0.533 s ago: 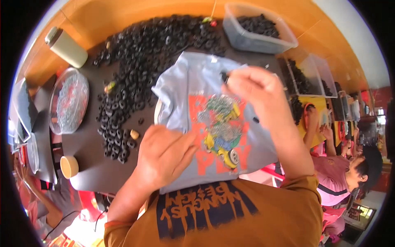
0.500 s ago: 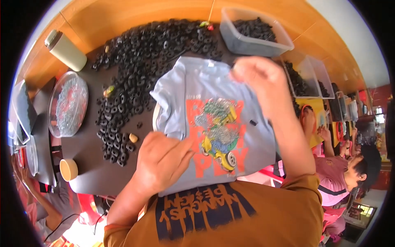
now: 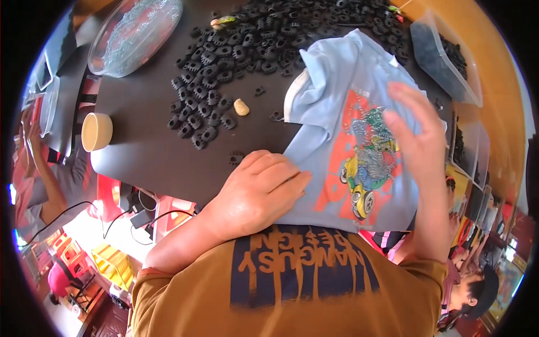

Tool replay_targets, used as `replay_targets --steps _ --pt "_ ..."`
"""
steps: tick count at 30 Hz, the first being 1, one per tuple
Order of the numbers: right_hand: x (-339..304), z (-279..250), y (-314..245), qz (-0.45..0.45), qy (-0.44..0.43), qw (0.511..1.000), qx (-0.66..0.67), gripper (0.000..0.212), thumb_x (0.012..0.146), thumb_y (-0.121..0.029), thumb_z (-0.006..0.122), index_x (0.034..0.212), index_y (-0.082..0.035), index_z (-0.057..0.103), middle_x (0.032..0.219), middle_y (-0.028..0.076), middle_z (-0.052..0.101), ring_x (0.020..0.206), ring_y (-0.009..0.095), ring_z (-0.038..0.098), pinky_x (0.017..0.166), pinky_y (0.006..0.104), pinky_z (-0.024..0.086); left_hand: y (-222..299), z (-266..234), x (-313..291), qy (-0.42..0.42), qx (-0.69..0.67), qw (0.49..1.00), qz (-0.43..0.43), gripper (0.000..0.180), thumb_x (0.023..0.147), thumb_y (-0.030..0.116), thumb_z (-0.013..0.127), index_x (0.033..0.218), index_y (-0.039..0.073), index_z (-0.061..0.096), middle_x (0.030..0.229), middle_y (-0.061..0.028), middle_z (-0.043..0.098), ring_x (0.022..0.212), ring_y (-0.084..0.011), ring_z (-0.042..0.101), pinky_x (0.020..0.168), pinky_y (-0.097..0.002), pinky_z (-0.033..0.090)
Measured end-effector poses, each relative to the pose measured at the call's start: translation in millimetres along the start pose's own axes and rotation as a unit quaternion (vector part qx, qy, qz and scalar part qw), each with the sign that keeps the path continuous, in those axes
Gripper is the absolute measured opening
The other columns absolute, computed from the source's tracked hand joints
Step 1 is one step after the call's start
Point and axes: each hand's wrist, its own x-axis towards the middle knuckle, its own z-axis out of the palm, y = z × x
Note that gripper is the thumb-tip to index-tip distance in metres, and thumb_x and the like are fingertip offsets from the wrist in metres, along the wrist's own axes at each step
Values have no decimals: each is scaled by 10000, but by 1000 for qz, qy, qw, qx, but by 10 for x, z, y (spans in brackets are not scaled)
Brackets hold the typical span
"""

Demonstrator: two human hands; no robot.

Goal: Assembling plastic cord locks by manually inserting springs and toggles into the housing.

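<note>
A light blue T-shirt [image 3: 314,143] with a printed cartoon car lies across the near right of the table. On its print rests a loose heap of small silvery metal pieces [image 3: 377,137]. My left hand [image 3: 261,191] is closed at the shirt's left edge, and its curled fingers hide whatever they hold. My right hand [image 3: 418,126] hovers over the right part of the shirt, thumb and fingers apart, beside the metal pieces. One small black toothed plastic part [image 3: 236,158] sits on the table just beyond my left hand.
Many black toothed parts [image 3: 247,50] spread over the dark table [image 3: 146,140]. A clear dish [image 3: 98,62] of silvery pieces stands far left, a cream cup [image 3: 96,132] at the left edge. A tan peanut-like thing [image 3: 241,106] lies mid-table. Clear plastic bins [image 3: 471,92] of black parts stand right.
The view has swung left, so things sit further right. My right hand has come away from the shirt's collar and opened. The black part on the shirt is no longer visible.
</note>
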Motion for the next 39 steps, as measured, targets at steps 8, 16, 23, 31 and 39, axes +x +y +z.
replay_targets --steps 8,16,23,31,39 --pt "59 259 -480 -68 -55 995 46 261 790 -113 737 1027 -26 672 1068 116 675 961 297 639 878 378 493 -130 -223 122 -4 45 999 2 300 663 51 753 953 37 679 865 -78 617 831 -265 608 759 -394 475" --pt "72 322 -657 -36 -103 985 137 202 813 -66 712 996 7 668 1014 126 689 889 254 654 798 323 501 -426 -323 423 8 205 978 -43 179 721 89 633 897 60 647 845 -59 564 856 -250 565 778 -365 437" --pt "179 299 -605 -21 -98 989 104 185 832 -69 695 998 9 670 1005 122 691 894 243 656 799 328 504 -417 -317 420 -89 214 971 -50 194 733 63 682 923 76 645 910 -36 591 876 -233 576 807 -357 439" --pt "694 804 -575 -166 -24 986 13 157 807 -107 688 937 -21 663 910 102 657 845 290 616 738 365 492 -204 -220 150 55 38 997 29 358 671 -32 718 1013 18 624 849 -89 637 681 -258 596 599 -351 484" --pt "1011 1145 -551 -237 -77 963 -106 165 775 -75 680 927 -21 648 908 90 636 867 287 587 755 378 482 -294 -90 39 51 -6 998 46 349 674 -1 686 1016 -3 614 836 -85 613 672 -230 601 588 -340 478"
